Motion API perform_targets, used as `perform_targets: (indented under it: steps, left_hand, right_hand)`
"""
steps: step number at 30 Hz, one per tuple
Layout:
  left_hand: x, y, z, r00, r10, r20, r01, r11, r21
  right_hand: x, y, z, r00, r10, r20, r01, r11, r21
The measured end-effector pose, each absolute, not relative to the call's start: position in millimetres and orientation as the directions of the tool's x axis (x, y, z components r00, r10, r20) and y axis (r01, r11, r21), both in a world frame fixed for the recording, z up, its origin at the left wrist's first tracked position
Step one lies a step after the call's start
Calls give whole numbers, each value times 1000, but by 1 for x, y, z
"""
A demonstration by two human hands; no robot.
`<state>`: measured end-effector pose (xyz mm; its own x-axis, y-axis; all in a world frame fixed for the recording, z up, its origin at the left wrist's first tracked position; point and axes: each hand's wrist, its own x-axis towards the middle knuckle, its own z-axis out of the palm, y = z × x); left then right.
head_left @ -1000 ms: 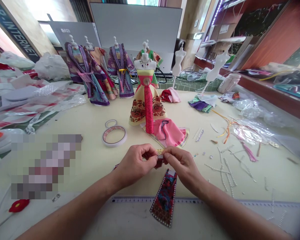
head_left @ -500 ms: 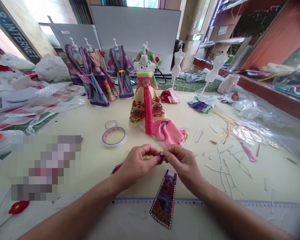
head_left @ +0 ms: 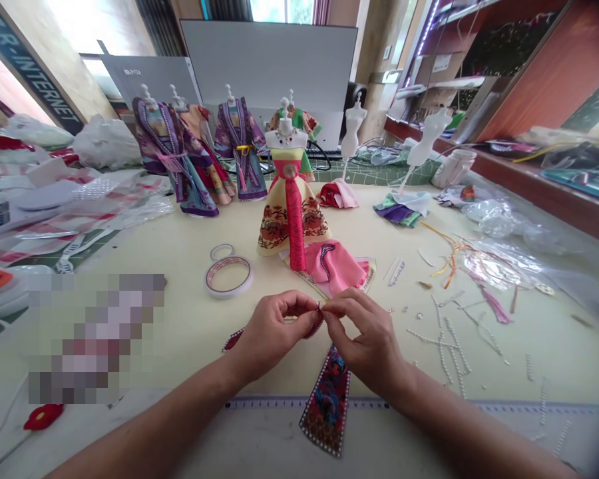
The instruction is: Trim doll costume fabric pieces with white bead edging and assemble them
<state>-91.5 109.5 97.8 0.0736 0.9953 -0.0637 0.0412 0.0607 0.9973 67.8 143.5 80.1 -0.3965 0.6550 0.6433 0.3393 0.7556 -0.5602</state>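
My left hand (head_left: 271, 332) and my right hand (head_left: 362, 336) meet above the table, both pinching a small red fabric piece (head_left: 318, 320) between their fingertips. A second red strip end (head_left: 233, 339) pokes out under my left hand. Right below the hands lies a dark red patterned fabric panel (head_left: 328, 402) edged with pearl trim. Just beyond the hands a pink garment piece (head_left: 337, 266) lies flat, behind it a mannequin in a yellow and red dress (head_left: 290, 203).
A roll of double-sided tape (head_left: 228, 275) and a smaller ring (head_left: 222, 251) lie left of the dress. Pearl strips (head_left: 446, 339) and ribbons (head_left: 452, 256) scatter to the right. Several dressed mannequins (head_left: 199, 159) and bare white ones (head_left: 353, 126) stand at the back. A ruler (head_left: 429, 404) runs along the near edge.
My hands have stayed together, shifting slightly toward me and lower; the right hand now covers the top of the patterned panel. The camera tilted a little.
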Motion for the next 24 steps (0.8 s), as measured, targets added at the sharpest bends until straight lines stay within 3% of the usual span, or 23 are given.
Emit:
perform_targets:
  steps: [11, 24]
  left_hand:
    - [-91, 108, 106, 74, 996, 44, 379, -69, 923]
    - [-97, 107, 108, 169, 986, -11, 418, -61, 906]
  right_hand:
    - [68, 146, 80, -456, 619, 639, 312, 784, -536]
    - [71, 147, 83, -611, 554, 565, 314, 825, -469]
